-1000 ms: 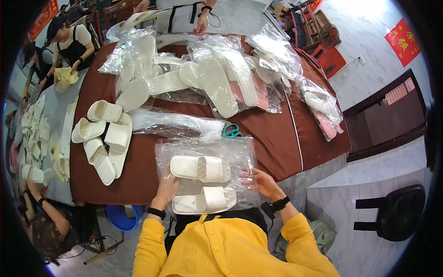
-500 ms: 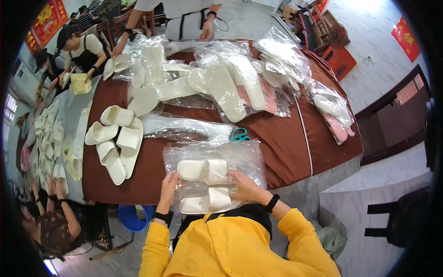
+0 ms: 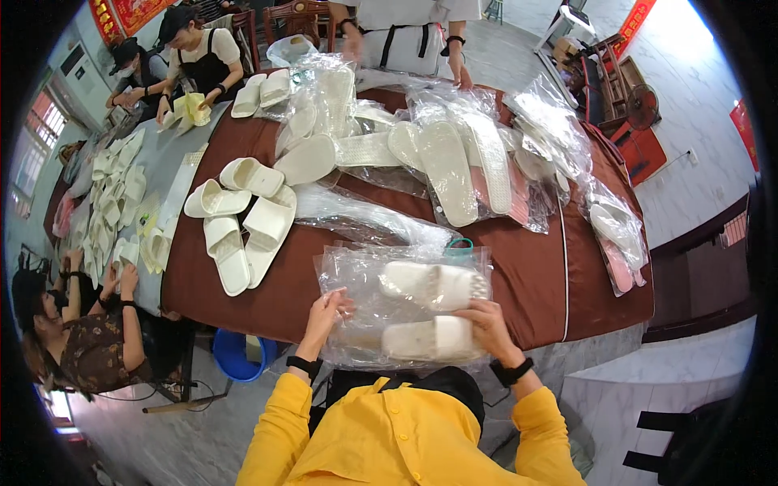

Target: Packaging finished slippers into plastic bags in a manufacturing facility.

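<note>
A clear plastic bag [image 3: 356,279] with a pair of white slippers [image 3: 454,285] inside lies at the near edge of the brown-covered table. The two slippers rest side by side at the bag's right end, toes to the right. My left hand [image 3: 326,316] is closed on the left edge of the bag, its fingertips bunched in the plastic. At the right end, my right hand [image 3: 491,326] grips the bag between the two slippers, thumb hidden beneath. Just beyond the bag sit teal scissor handles [image 3: 459,247], partly covered by plastic.
Loose white slippers [image 3: 271,223] lie at left on the brown tablecloth [image 3: 527,283]. Flat clear bags [image 3: 373,217] and a heap of bagged slippers [image 3: 446,170] are farther back. Co-workers sit at a grey table [image 3: 174,174] on the left; another person stands opposite. A blue bucket [image 3: 235,356] is below.
The slippers now sit at the bag's right end, away from my left hand. The bag has moved farther over the table edge, nearer the scissors. My view has turned leftward.
</note>
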`<act>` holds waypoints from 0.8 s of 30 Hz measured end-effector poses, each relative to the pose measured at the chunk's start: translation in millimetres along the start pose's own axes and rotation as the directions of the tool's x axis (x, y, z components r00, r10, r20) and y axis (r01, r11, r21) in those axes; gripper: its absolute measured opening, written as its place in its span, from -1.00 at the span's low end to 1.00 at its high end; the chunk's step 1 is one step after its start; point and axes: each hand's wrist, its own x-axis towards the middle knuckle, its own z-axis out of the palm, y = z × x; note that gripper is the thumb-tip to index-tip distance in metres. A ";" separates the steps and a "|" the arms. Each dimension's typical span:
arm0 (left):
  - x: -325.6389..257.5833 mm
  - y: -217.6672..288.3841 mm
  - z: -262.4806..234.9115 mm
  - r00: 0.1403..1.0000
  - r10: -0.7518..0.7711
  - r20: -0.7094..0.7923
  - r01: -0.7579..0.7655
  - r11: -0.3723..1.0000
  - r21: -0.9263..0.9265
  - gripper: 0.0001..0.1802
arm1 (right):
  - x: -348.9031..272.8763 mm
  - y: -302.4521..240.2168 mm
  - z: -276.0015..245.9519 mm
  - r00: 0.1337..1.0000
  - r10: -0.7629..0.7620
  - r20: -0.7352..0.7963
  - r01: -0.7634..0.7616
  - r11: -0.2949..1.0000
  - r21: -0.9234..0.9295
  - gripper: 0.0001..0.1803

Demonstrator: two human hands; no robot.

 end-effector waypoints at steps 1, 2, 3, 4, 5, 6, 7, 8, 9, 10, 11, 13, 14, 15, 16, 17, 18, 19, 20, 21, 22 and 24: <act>-0.4 1.8 2.4 0.998 0.054 -0.037 -0.050 0.995 0.090 -0.63 | -6.7 -1.0 -7.7 0.994 0.041 -0.100 -0.045 0.998 -0.043 -0.70; -2.8 3.5 3.8 0.998 0.055 -0.043 -0.052 0.995 0.088 -0.63 | -12.3 -2.3 -15.0 0.992 0.026 -0.126 -0.041 0.992 -0.123 -0.71; -8.2 14.5 12.8 0.969 0.221 -0.111 -0.141 0.863 0.485 -0.59 | -17.8 -3.5 -22.1 0.988 0.013 -0.156 -0.045 0.978 -0.206 -0.73; -10.5 20.0 20.2 0.913 0.394 -0.104 -0.157 0.576 0.802 -0.53 | -25.2 2.7 -23.0 0.987 0.012 -0.158 -0.045 0.977 -0.208 -0.73; -7.6 17.4 25.3 0.913 0.396 -0.102 -0.160 0.575 0.802 -0.53 | -34.1 12.0 -20.3 0.987 0.082 -0.134 -0.103 0.982 -0.158 -0.73; -5.4 15.3 27.6 0.834 0.511 -0.210 -0.155 0.582 0.798 -0.50 | -37.3 15.2 -16.1 0.984 0.144 -0.105 -0.155 0.982 -0.106 -0.73; -2.6 13.6 28.0 0.729 0.609 -0.312 -0.153 0.589 0.793 -0.46 | -39.9 18.5 -10.9 0.985 0.137 -0.105 -0.148 0.984 -0.104 -0.73; 1.8 13.4 27.1 0.724 0.614 -0.315 -0.153 0.588 0.794 -0.46 | -42.1 21.9 -5.6 0.983 0.142 -0.118 -0.152 0.985 -0.081 -0.74; 6.6 13.8 26.6 0.712 0.607 -0.353 -0.111 0.594 0.797 -0.50 | -43.0 22.3 -1.4 0.981 0.149 -0.128 -0.157 0.986 -0.057 -0.75; 10.1 14.3 25.1 0.698 0.600 -0.391 -0.068 0.599 0.798 -0.54 | -43.9 22.8 1.4 0.978 0.154 -0.138 -0.166 0.983 -0.076 -0.74; 12.1 14.6 22.7 0.694 0.603 -0.395 -0.066 0.599 0.798 -0.54 | -45.0 23.3 2.2 0.979 0.149 -0.136 -0.160 0.984 -0.074 -0.74; 13.4 19.0 18.8 0.741 0.517 -0.428 -0.042 0.672 0.739 -0.55 | -43.5 18.3 2.7 0.977 0.148 -0.154 -0.168 0.977 -0.131 -0.71; 13.8 21.3 16.3 0.735 0.520 -0.435 -0.038 0.672 0.739 -0.55 | -42.6 19.2 4.6 0.979 0.141 -0.150 -0.160 0.979 -0.126 -0.71; 11.7 23.3 12.6 0.742 0.544 -0.393 -0.098 0.667 0.739 -0.56 | -42.9 20.9 6.1 0.974 0.170 -0.147 -0.187 0.975 -0.116 -0.70; 9.8 25.5 8.4 0.744 0.568 -0.352 -0.156 0.660 0.735 -0.57 | -43.1 22.9 7.8 0.970 0.196 -0.142 -0.212 0.972 -0.106 -0.68; 9.5 27.2 6.7 0.732 0.574 -0.368 -0.146 0.660 0.737 -0.57 | -43.6 24.5 8.9 0.975 0.181 -0.131 -0.194 0.976 -0.097 -0.68; 9.1 28.7 6.1 0.764 0.535 -0.361 -0.237 0.753 0.614 -0.59 | -42.6 25.4 10.6 0.974 0.178 -0.137 -0.192 0.977 -0.096 -0.67; 8.6 29.0 4.9 0.791 0.503 -0.347 -0.317 0.823 0.471 -0.60 | -42.4 26.6 13.5 0.975 0.173 -0.138 -0.186 0.978 -0.093 -0.65; 6.1 32.1 4.4 0.840 0.412 -0.352 -0.246 0.869 0.429 -0.62 | -42.6 28.8 18.0 0.971 0.176 -0.159 -0.194 0.975 -0.104 -0.63; 9.8 29.9 5.5 0.881 0.320 -0.350 -0.183 0.910 0.372 -0.64 | -47.5 31.9 20.6 0.967 0.175 -0.184 -0.200 0.971 -0.128 -0.61; 17.0 24.0 -1.2 0.875 0.436 -0.211 -0.206 0.729 0.653 -0.66 | -49.9 31.5 20.0 0.960 0.222 -0.168 -0.245 0.960 -0.133 -0.61; 27.4 11.6 -0.5 0.948 0.302 -0.096 -0.213 0.831 0.513 -0.69 | -52.6 28.4 12.6 0.956 0.260 -0.134 -0.275 0.956 -0.104 -0.62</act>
